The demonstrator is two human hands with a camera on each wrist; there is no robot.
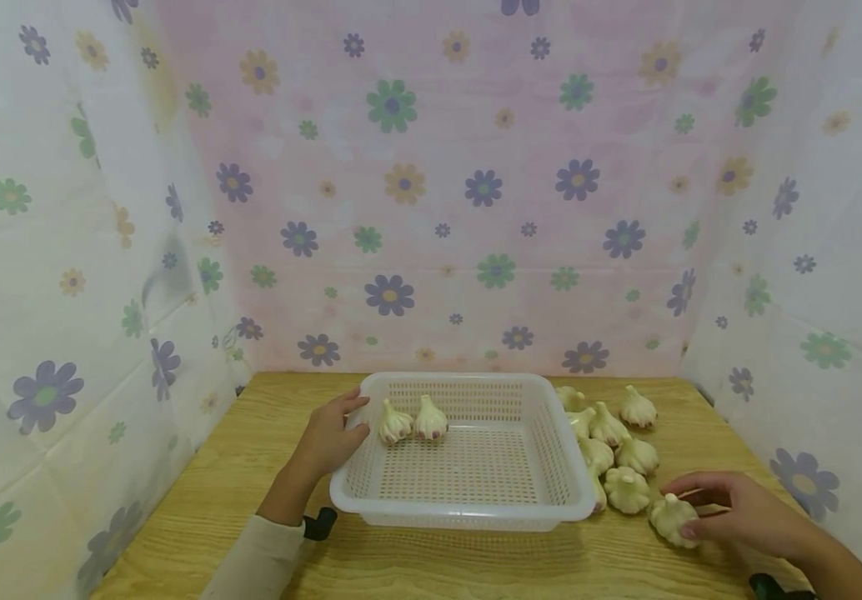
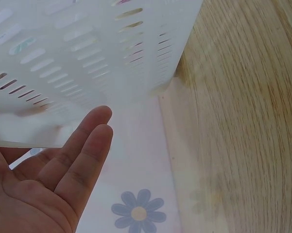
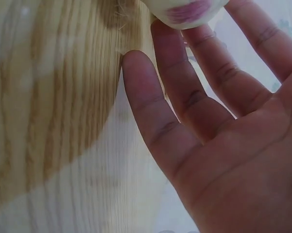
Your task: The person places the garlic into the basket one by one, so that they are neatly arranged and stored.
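Note:
A white plastic basket (image 1: 468,521) with slotted walls stands mid-table, two garlic bulbs (image 1: 431,419) lying in its back left part. My left hand (image 1: 329,440) holds its left rim; the left wrist view shows the slotted wall (image 2: 87,63) between thumb side and fingers, the thumb hidden there. Right of the basket, my right hand (image 1: 746,510) pinches a single garlic bulb (image 1: 671,521) between thumb and fingers, low over the table. Its purple-streaked underside (image 3: 189,10) shows at the fingertips in the right wrist view.
Several more garlic bulbs (image 1: 628,490) crowd against the basket's right side, one bulb (image 1: 638,408) lying farther back. The wooden table (image 1: 251,475) ends at flower-printed cloth (image 1: 446,208) behind and on both sides. Dark straps (image 1: 320,525) are on both wrists.

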